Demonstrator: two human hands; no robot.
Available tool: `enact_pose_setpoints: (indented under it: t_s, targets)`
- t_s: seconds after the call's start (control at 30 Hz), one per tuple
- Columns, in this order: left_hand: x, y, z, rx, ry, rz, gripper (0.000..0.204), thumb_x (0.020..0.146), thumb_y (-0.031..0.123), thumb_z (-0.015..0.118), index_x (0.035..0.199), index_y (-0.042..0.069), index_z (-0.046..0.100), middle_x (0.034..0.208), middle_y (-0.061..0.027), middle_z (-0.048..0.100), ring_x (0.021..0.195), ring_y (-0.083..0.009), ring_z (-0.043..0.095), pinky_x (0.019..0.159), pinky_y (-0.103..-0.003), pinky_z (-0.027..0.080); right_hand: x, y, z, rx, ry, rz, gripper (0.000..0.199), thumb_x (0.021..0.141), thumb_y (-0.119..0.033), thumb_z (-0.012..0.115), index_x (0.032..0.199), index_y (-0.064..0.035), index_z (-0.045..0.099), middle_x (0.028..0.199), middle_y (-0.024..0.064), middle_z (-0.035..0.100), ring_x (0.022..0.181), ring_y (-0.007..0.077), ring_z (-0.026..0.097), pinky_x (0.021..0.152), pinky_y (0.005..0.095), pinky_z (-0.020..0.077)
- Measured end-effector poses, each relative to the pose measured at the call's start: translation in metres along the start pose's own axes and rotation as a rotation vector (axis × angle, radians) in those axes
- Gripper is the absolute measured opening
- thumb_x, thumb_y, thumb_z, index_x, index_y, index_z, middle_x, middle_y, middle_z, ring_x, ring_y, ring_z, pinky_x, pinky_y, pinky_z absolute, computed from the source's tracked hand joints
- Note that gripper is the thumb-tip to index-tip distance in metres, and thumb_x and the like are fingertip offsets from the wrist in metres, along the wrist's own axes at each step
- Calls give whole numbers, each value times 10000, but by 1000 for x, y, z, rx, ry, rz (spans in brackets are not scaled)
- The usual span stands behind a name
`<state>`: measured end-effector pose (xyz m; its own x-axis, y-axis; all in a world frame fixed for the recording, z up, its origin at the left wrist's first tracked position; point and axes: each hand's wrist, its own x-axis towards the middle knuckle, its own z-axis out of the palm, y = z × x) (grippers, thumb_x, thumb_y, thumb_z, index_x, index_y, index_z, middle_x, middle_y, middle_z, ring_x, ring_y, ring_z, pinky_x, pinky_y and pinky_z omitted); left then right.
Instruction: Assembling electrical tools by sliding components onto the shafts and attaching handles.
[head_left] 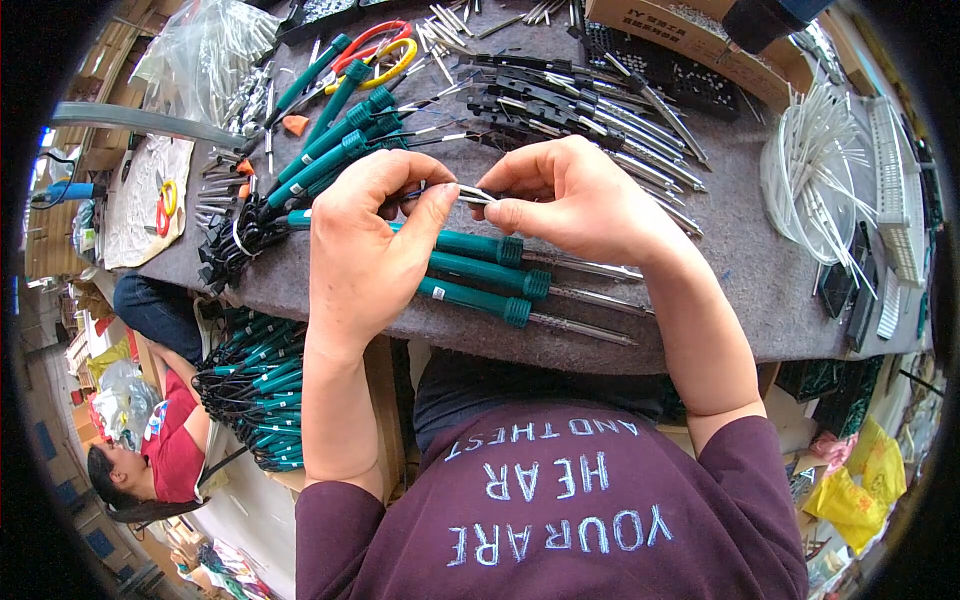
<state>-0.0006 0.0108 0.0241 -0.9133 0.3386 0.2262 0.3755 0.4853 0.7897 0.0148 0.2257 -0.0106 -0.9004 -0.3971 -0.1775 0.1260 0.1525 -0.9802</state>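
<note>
Both hands meet above the grey cloth-covered table. My left hand (370,240) pinches one end of a thin white-and-metal rod (472,193), and my right hand (570,200) pinches its other end between thumb and forefinger. The rod's ends are hidden by my fingers. Just below lie three soldering irons (478,291) with green handles and metal barrels pointing right. Left of my hands, several green handles (322,165) lie in a row, some with thin wires and white rods sticking out. Beyond my right hand are metal barrels (640,125) among black parts.
Red and yellow scissors (398,60) lie at the back. At the right stands a clear round container (800,200) of thin white tubes. A cardboard box (690,45) is at the far right. Bundled green irons (265,390) sit at lower left, near a person in red (175,455).
</note>
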Motion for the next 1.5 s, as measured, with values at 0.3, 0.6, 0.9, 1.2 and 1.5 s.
enact_pose_setpoints:
  t_s: [0.3, 0.6, 0.9, 1.2, 1.5]
  targets:
    - [5, 4, -10, 69, -94, 25, 73, 846, 24, 758, 902, -12, 729, 767, -46, 632, 664, -110, 559, 617, -258, 446, -1, -1, 2, 40, -6, -25, 262, 925, -124, 732, 1110, 61, 719, 972, 78, 757, 887, 96, 683, 860, 277, 567]
    - [7, -2, -15, -2, -174, 20, 82, 855, 32, 766, 913, -17, 734, 801, -53, 635, 728, -111, 584, 676, -262, 471, -1, -3, 2, 26, 5, -10, 260, 916, -126, 734, 1097, 59, 724, 958, 77, 758, 867, 94, 685, 839, 273, 569]
    - [8, -1, -14, 66, -162, 33, 92, 840, 26, 765, 895, -20, 706, 790, -62, 617, 697, -134, 562, 659, -279, 469, 0, -2, 3, 8, 17, -13, 249, 910, -121, 741, 1082, 59, 729, 944, 75, 758, 859, 89, 680, 836, 274, 568]
    - [7, 1, -16, 102, -198, 16, 120, 837, 47, 787, 901, -24, 713, 767, -51, 598, 686, -127, 533, 639, -275, 450, 0, 3, 6, 43, 40, -50, 292, 875, -170, 729, 1035, 74, 744, 884, 114, 767, 787, 105, 679, 771, 295, 567]
    - [8, 2, -19, 112, -228, 24, 122, 817, 40, 786, 880, -24, 705, 761, -56, 604, 682, -130, 540, 629, -283, 446, 0, 1, 8, 36, 51, -67, 300, 894, -217, 742, 997, 65, 748, 833, 110, 759, 745, 107, 668, 738, 299, 564]
